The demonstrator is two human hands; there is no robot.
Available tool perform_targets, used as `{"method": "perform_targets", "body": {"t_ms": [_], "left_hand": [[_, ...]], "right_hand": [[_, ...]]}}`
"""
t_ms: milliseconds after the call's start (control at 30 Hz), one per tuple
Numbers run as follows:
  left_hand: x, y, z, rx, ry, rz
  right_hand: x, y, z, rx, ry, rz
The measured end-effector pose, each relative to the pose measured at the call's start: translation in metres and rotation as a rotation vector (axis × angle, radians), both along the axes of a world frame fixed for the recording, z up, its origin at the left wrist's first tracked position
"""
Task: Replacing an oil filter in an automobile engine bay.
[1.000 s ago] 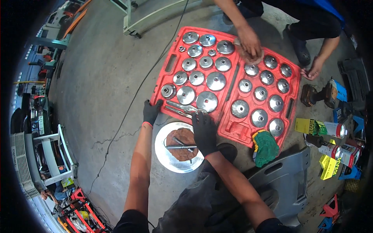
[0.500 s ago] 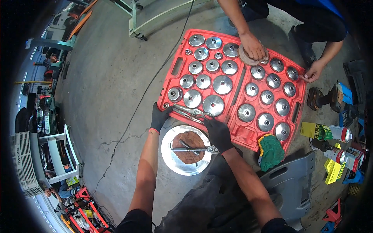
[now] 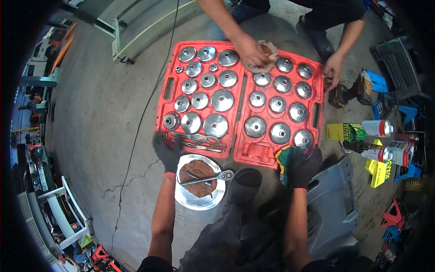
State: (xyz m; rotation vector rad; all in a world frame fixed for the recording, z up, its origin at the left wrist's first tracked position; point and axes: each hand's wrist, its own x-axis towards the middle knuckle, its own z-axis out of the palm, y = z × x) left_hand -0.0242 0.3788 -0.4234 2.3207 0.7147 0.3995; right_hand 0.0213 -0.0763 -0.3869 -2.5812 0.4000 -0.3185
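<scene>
An open red case (image 3: 239, 102) of silver oil filter cap wrenches (image 3: 222, 100) lies on the floor before me. My left hand (image 3: 167, 153), black-gloved, is at its near left corner, its fingers smeared by motion. Beside it, pliers (image 3: 195, 137) lie in the case's near slot. My right hand (image 3: 305, 167), also gloved, closes on a green and yellow cloth (image 3: 282, 159) at the near right edge, covering most of it. Between my arms a round metal plate (image 3: 213, 203) holds a brown rag (image 3: 194, 168) with a ratchet (image 3: 213, 177) lying across it.
Across the case, a co-worker's hand (image 3: 250, 53) presses a brown rag on the wrenches; their other hand (image 3: 333, 70) is by the right edge. A cordless drill (image 3: 349, 93), spray cans (image 3: 377, 128) and a grey plastic panel (image 3: 333, 199) lie right. A cable (image 3: 144, 113) runs left.
My right hand has left the pliers and moved right to the green and yellow cloth. The pliers now lie in the slot. The view has shifted, and the co-worker's rag hand still rests on the case.
</scene>
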Motion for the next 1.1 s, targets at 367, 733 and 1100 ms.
{"method": "perform_targets", "body": {"t_ms": [367,733,1100], "left_hand": [[-0.008,-0.241,0.018,-0.238,0.042,-1.138],[-0.091,-0.090,0.082,0.264,0.210,-0.685],[-0.091,0.017,-0.059,-0.867,-0.037,0.163]], "right_hand": [[-0.089,0.024,0.001,0.458,0.105,0.321],[-0.024,-0.086,-0.068,0.154,-0.004,-0.018],[0.004,-0.087,-0.094,-0.108,0.115,0.032]]}}
